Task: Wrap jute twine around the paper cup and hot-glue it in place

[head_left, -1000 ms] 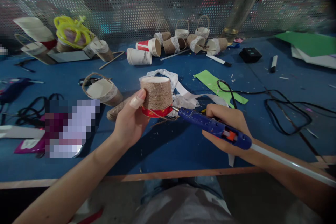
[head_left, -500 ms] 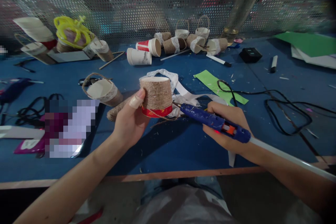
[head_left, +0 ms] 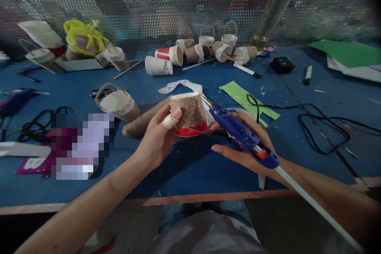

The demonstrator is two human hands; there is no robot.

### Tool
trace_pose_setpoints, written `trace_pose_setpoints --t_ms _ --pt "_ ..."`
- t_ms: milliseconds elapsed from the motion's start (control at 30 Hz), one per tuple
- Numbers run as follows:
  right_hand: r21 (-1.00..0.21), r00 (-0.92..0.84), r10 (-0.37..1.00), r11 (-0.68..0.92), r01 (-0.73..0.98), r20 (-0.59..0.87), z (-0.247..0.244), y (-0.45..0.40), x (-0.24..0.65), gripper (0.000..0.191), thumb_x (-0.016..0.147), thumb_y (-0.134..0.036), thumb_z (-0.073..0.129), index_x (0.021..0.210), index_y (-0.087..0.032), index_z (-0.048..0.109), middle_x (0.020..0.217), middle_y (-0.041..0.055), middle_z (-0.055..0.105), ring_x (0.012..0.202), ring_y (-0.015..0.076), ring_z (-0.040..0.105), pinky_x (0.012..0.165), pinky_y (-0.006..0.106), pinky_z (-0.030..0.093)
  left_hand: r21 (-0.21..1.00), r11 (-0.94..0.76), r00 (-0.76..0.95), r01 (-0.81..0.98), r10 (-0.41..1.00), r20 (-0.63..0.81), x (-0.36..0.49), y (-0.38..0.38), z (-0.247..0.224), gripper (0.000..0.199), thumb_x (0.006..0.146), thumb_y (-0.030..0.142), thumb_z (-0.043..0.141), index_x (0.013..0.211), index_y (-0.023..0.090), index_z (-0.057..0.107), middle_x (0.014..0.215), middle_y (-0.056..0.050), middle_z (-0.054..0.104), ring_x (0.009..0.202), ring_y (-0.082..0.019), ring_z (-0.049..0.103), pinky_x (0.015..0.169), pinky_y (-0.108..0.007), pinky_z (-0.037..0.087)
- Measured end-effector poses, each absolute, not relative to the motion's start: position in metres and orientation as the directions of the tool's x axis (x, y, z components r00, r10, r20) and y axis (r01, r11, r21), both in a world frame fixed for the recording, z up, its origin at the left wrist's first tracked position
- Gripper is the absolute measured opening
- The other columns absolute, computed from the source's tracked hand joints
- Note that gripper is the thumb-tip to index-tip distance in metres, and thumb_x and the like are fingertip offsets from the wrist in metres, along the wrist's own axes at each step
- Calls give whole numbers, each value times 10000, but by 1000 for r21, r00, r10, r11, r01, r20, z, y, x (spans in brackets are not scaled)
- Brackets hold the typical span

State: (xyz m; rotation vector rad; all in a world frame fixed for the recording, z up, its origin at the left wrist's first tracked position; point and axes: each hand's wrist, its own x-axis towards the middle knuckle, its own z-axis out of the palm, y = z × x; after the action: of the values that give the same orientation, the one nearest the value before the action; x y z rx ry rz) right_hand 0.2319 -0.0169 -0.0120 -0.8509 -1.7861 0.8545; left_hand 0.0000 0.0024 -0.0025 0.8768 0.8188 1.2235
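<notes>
My left hand (head_left: 159,135) grips a paper cup (head_left: 189,113), its thumb across the front. Brown twine winds around most of the cup, and a red printed band shows below it. In my right hand (head_left: 247,147) is a blue glue gun (head_left: 238,127) with a long white glue stick (head_left: 315,206) coming out of its back. The gun's metal nozzle is close to the cup's upper right edge; I cannot tell if it touches. White lace (head_left: 184,84) lies behind the cup. A roll of twine (head_left: 138,124) rests beside my left hand, partly hidden by it.
A twine-handled cup (head_left: 117,103) stands at left, near a pixelated object (head_left: 89,143). Green paper (head_left: 245,101) and a black cable (head_left: 324,117) lie at right. Along the back are stacked paper cups (head_left: 168,55), several small twine-wrapped cups (head_left: 222,51) and a clear bottle (head_left: 274,12).
My left hand has moved the cup slightly right and down, tilting it. My right hand has turned the glue gun, so its nozzle has risen from the red band to the cup's upper edge.
</notes>
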Motion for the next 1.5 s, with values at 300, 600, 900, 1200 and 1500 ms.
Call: trace_pose_setpoints --t_ms 300,600,900,1200,1500 --pt "-887 -253 875 449 103 413 -14 -20 227 271 854 -196 861 1058 -276 701 972 9 792 846 205 778 739 357 664 898 76 137 -433 990 -18 2 4 -6 321 881 399 825 1130 208 760 1223 -98 790 1207 -297 722 1042 -390 576" --pt "-832 -123 879 476 283 461 -6 -23 232 206 857 -150 856 969 -260 723 922 -17 777 839 164 746 771 311 634 930 61 89 -362 996 -31 1 3 -7 357 820 365 888 1109 206 750 1218 -93 766 1233 -293 688 1073 -369 530" --pt "-866 -82 907 418 275 412 -2 -23 230 182 855 -176 849 936 -286 729 895 -20 778 796 181 739 727 346 642 943 53 118 -328 993 -15 2 3 -6 331 830 384 874 1088 211 761 1161 -79 756 1152 -272 695 992 -347 554" --pt "-860 -63 898 437 265 436 -7 -24 231 163 873 -235 850 960 -299 728 908 -14 763 784 190 718 710 375 628 947 87 125 -309 991 -51 0 2 -8 334 799 416 890 1031 210 764 1016 -66 750 1018 -253 711 912 -334 565" --pt "-912 -105 929 369 181 355 -5 -19 231 147 863 -209 853 904 -261 722 864 -20 750 738 154 697 701 333 606 943 111 164 -314 985 -62 0 1 -9 323 832 431 861 1064 221 784 1081 -74 776 1017 -258 727 892 -335 574"
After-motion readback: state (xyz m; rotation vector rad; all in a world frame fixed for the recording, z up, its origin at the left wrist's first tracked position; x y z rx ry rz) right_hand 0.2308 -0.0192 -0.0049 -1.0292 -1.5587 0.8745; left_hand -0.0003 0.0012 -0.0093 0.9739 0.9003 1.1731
